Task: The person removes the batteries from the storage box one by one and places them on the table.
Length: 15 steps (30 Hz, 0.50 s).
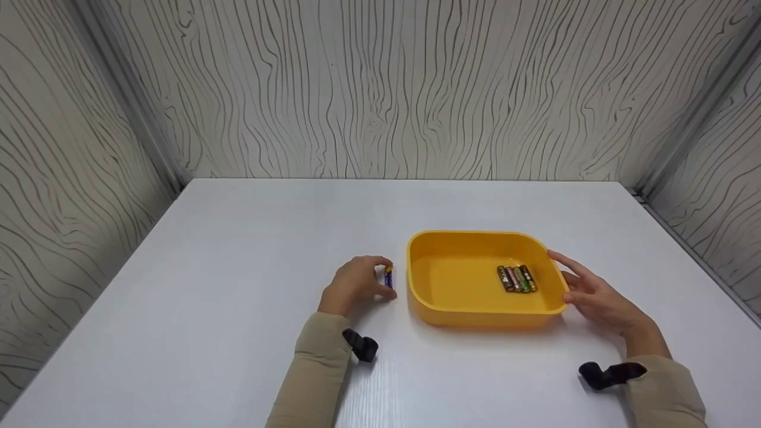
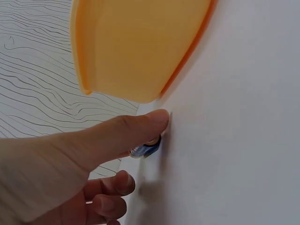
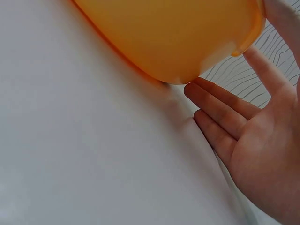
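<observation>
My left hand (image 1: 357, 281) pinches a small blue battery (image 1: 388, 277) with a yellow end between thumb and forefinger, just left of the yellow bin (image 1: 452, 309). In the left wrist view the thumb hides much of that battery (image 2: 146, 149). Several batteries (image 1: 516, 279) lie side by side inside the bin, towards its right end. At that end, my right hand (image 1: 606, 301) touches the bin's outer wall with its fingers fairly straight. The right wrist view shows fingertips (image 3: 192, 89) against the bin's wall (image 3: 173, 42).
The bin stands on a white table (image 1: 238, 238). Wood-grain panels (image 1: 368, 89) rise behind the table and along both sides. A black strap mount (image 1: 361, 346) sits on the left wrist, another black mount (image 1: 612, 375) on the right.
</observation>
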Available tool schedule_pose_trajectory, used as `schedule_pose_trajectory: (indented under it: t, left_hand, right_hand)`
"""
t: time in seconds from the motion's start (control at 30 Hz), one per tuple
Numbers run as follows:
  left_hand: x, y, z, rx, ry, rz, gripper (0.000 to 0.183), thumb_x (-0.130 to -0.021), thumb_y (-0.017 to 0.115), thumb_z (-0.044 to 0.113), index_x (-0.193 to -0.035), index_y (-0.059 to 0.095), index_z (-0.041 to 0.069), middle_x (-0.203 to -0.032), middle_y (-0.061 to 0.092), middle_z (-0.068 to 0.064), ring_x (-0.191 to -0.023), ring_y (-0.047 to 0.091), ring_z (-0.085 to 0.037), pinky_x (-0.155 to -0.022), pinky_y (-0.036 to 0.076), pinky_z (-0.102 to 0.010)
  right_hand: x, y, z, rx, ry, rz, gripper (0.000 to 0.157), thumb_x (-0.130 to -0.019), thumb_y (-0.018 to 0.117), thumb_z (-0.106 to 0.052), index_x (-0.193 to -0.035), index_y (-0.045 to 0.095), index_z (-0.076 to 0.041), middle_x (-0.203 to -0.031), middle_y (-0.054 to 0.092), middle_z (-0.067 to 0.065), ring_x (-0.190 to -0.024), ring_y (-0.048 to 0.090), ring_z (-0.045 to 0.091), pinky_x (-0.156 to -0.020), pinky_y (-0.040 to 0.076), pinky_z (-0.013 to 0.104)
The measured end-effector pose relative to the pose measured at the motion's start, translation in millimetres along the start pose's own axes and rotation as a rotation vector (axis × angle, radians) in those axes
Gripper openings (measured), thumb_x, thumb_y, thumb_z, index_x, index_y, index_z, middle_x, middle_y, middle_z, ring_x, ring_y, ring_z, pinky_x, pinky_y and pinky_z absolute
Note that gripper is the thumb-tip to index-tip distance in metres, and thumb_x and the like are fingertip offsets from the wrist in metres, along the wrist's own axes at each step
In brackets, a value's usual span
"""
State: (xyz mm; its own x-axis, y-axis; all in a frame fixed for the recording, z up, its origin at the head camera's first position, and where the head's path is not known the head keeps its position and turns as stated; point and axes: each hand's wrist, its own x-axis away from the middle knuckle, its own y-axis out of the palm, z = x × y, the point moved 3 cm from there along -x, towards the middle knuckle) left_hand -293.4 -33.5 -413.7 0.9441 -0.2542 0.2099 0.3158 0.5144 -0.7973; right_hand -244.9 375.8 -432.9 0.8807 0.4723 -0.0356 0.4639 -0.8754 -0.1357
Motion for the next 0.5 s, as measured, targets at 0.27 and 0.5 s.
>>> schedule_pose_trajectory:
  t: [0.27, 0.5]
  left_hand:
    - [-0.4, 0.0, 0.5, 0.013, -0.012, -0.005, 0.06, -0.076, 0.082, 0.029, -0.132, 0.059, 0.025, -0.13, 0.063, -0.007, -0.119, 0.058, -0.025, -0.11, 0.042, -0.044]
    - [0.6, -8.6, 6.2, 0.015, 0.024, -0.011, 0.06, -0.077, 0.081, 0.03, -0.133, 0.058, 0.023, -0.119, 0.066, -0.009, -0.102, 0.058, -0.023, -0.102, 0.047, -0.043]
  right_hand:
    - [0.0, -0.6, 0.3, 0.031, 0.028, 0.027, 0.073, -0.095, 0.051, -0.002, -0.156, 0.014, -0.021, -0.136, 0.048, -0.026, -0.119, 0.055, -0.005, -0.097, 0.043, 0.009]
    - [-0.6, -1.2, 1.9, 0.038, 0.04, 0.037, 0.074, -0.095, 0.052, -0.003, -0.156, 0.012, -0.019, -0.137, 0.045, -0.029, -0.12, 0.054, -0.008, -0.098, 0.042, 0.009]
